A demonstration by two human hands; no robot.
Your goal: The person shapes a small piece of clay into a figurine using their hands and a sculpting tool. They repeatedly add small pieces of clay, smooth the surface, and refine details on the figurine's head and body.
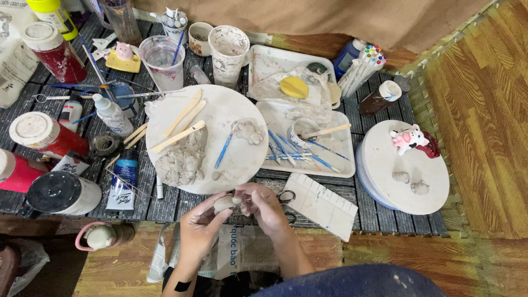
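Observation:
Both my hands meet at the near edge of a low dark slatted table (pixel 385 212). My left hand (pixel 199 226) and my right hand (pixel 263 204) pinch a small pale lump of clay (pixel 224 203) between their fingers. Just beyond them lies a round white board (pixel 231 104) bearing a mound of grey clay (pixel 181 159), flat wooden modelling sticks (pixel 179 136), a blue-handled tool (pixel 224 151) and a small shaped clay piece (pixel 250 132).
A white tray (pixel 341 168) of blue tools sits right of the board. A second round board (pixel 407 195) holds a pink-and-white figurine (pixel 410 139) and two clay bits. Paint jars (pixel 47 135), cups (pixel 228 47) and bottles crowd the left and back. A white palette (pixel 322 204) lies near my right hand.

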